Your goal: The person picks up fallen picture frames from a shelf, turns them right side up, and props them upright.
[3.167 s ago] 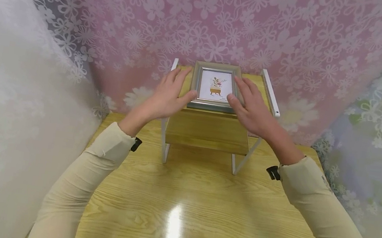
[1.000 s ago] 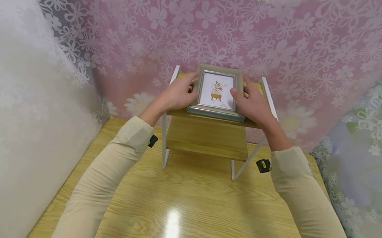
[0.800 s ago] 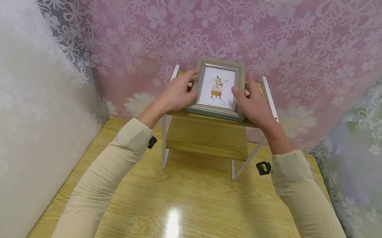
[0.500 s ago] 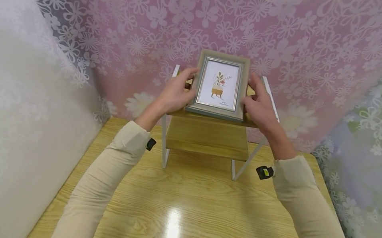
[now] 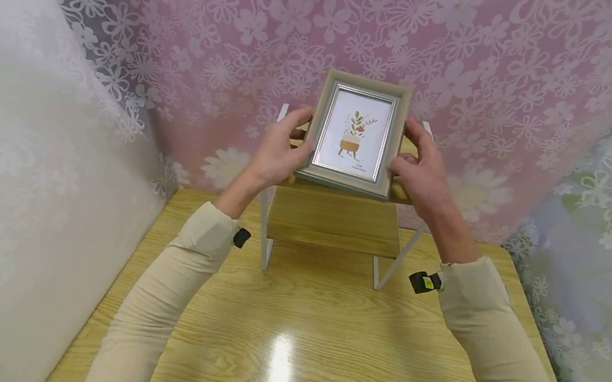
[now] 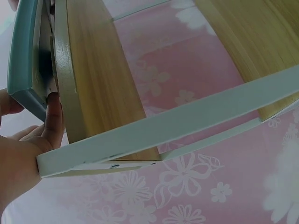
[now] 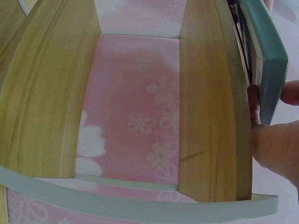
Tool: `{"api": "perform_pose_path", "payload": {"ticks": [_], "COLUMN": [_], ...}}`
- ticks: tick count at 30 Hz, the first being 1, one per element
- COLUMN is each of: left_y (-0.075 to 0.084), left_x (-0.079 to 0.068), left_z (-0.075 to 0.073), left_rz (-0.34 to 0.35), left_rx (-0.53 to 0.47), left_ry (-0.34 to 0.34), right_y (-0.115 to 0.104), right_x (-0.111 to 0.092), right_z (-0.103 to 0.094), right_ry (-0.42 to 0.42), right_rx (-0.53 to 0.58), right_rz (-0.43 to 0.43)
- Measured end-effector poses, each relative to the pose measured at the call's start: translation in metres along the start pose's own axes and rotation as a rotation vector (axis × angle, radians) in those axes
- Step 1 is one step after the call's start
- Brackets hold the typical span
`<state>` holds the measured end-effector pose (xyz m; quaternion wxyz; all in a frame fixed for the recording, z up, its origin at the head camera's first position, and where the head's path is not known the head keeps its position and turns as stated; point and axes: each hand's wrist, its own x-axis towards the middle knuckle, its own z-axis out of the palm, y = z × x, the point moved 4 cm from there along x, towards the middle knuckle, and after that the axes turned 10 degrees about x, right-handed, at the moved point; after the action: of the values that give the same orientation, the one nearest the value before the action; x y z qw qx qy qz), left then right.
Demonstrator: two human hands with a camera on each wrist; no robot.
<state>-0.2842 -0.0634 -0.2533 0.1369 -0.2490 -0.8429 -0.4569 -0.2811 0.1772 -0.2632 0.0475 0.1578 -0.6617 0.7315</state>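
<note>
In the head view a picture frame point(image 5: 356, 136) with a pale greenish-grey border shows a print of a potted plant. It is tilted, with its far end raised above the top of a small two-tier rack. My left hand point(image 5: 279, 152) grips its left side, and my right hand point(image 5: 424, 171) pinches its right side, thumbs on the near face. The left wrist view has the frame's teal edge point(image 6: 23, 56) beside the top shelf, with fingers tucked between them. In the right wrist view, fingers hold the frame's corner point(image 7: 273, 60) just off the shelf.
The rack has a wooden lower shelf point(image 5: 334, 220) and white metal legs point(image 5: 263, 224). It stands on a glossy wood-grain table point(image 5: 289, 318) against a pink flowered backdrop point(image 5: 235, 20). White and pale flowered panels point(image 5: 56, 151) rise on both sides.
Both hands have closed on the frame's sides. Its far end has come up from lying nearly flat, and it has turned slightly clockwise. My right thumb has slid from its face to its edge.
</note>
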Motion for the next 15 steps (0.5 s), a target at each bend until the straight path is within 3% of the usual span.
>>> {"api": "perform_pose_path", "payload": {"ticks": [8,15], "left_y": [0.031,0.038], "left_x": [-0.012,-0.017], "left_z": [-0.008,-0.007], "left_rz": [-0.008,-0.066], "left_rx": [-0.016,-0.07], "left_ry": [0.013,-0.005], "right_y": [0.005,0.003], "right_x": [-0.003,-0.007], "right_z": [-0.004,-0.008], "right_ry": [-0.038,-0.088], "right_rx": [0.143,0.302], "right_rz": [0.048,0.05]}}
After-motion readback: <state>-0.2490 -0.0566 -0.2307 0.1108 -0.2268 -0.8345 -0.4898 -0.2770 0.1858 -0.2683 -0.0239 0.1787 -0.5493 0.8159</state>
